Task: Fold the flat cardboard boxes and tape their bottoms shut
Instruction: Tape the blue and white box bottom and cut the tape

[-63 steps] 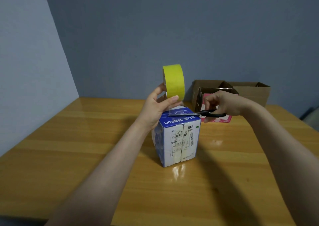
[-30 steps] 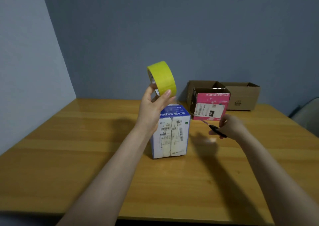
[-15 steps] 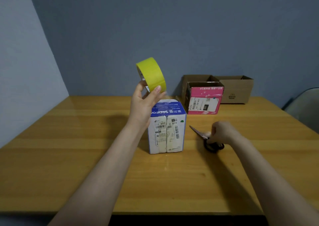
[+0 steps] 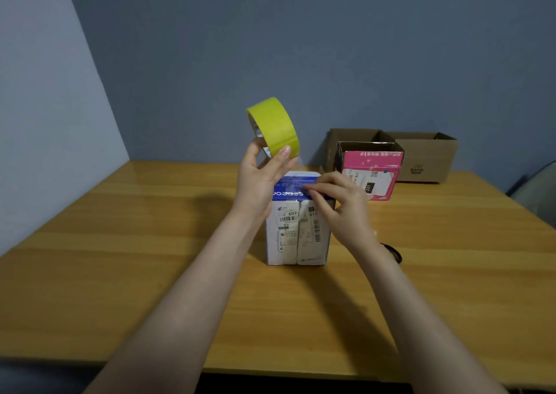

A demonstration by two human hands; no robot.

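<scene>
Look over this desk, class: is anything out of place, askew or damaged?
Nothing stands out. The blue and white box stands upright on the table; its print reads upside down only because the bottom faces up. The left hand holds the yellow tape roll; the right hand presses the box top.

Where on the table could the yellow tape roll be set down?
The wooden table is bare left of the blue-and-white box out to the wall, and along the near edge. The far right corner is crowded with the pink box and brown cardboard boxes; black scissors lie beside the right hand.
</scene>
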